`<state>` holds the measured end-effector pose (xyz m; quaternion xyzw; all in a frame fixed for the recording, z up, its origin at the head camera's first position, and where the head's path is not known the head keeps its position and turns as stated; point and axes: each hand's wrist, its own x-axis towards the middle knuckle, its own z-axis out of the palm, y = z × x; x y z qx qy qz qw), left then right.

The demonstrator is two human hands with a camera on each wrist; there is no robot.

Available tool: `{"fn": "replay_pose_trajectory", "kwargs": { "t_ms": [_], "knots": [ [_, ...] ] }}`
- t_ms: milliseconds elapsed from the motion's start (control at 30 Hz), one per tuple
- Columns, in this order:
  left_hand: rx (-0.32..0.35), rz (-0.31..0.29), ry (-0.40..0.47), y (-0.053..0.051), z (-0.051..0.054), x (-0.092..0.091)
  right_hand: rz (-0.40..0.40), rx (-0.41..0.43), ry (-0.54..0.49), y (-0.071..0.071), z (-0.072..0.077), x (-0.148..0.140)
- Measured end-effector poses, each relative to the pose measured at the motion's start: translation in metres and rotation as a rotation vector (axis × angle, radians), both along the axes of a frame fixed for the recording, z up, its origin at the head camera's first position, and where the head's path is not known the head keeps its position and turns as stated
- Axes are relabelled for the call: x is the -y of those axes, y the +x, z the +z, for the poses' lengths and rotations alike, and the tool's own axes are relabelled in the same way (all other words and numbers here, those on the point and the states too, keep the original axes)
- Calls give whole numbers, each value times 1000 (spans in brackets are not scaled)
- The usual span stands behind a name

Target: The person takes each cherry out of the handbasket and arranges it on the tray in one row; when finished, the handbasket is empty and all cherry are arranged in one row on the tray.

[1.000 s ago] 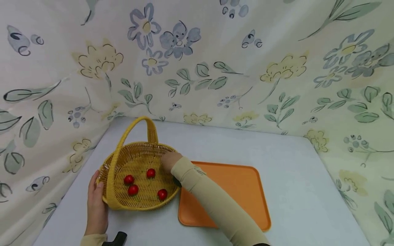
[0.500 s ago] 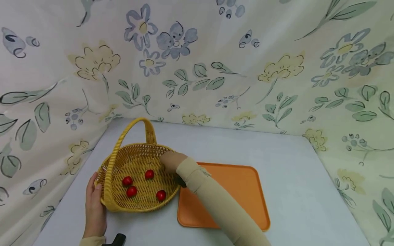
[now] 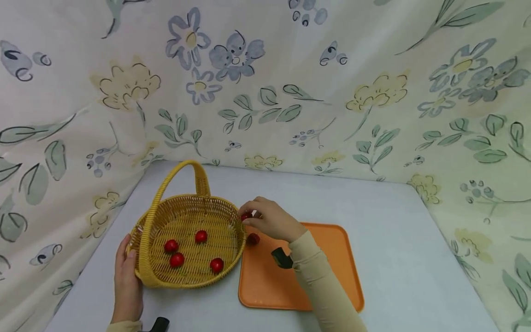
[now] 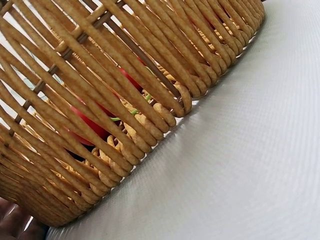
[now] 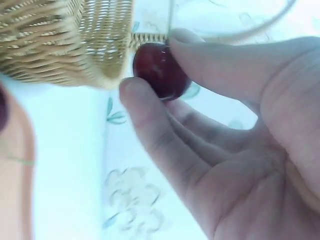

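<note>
My right hand pinches a dark red cherry between thumb and fingers, just outside the right rim of the yellow wicker basket. Below that hand, another cherry lies at the upper left of the orange tray. Several red cherries are inside the basket; green stems show through its weave in the left wrist view. My left hand rests against the basket's outer left wall with fingers extended. Only a bit of its fingers appears in the left wrist view.
The basket's tall arched handle rises over its left part. Basket and tray stand side by side on a white table. A floral cloth hangs behind the table and along its sides.
My right hand has come up out of the basket and moved right, over its rim, with a cherry. A cherry on the tray is now uncovered. The left hand stays at the basket.
</note>
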<state>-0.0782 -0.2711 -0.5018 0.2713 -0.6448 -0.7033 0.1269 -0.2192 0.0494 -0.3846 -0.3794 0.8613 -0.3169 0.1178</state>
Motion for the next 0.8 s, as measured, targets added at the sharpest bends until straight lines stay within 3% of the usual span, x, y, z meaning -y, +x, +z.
{"fn": "replay_pose_trajectory", "kwargs": {
  "t_ms": [200, 367, 567, 800],
  "knots": [
    [-39, 7, 5, 1, -1, 0, -135, 153, -175, 14, -30, -30],
    [-48, 21, 55, 0, 0, -1, -256, 203, -237, 22, -53, -45],
    [-58, 32, 66, 1, 0, 0, -323, 182, -221, 27, -67, -49],
    [-82, 24, 54, -1, 0, -2, -380, 100, -60, 26, -78, -49]
  ]
}}
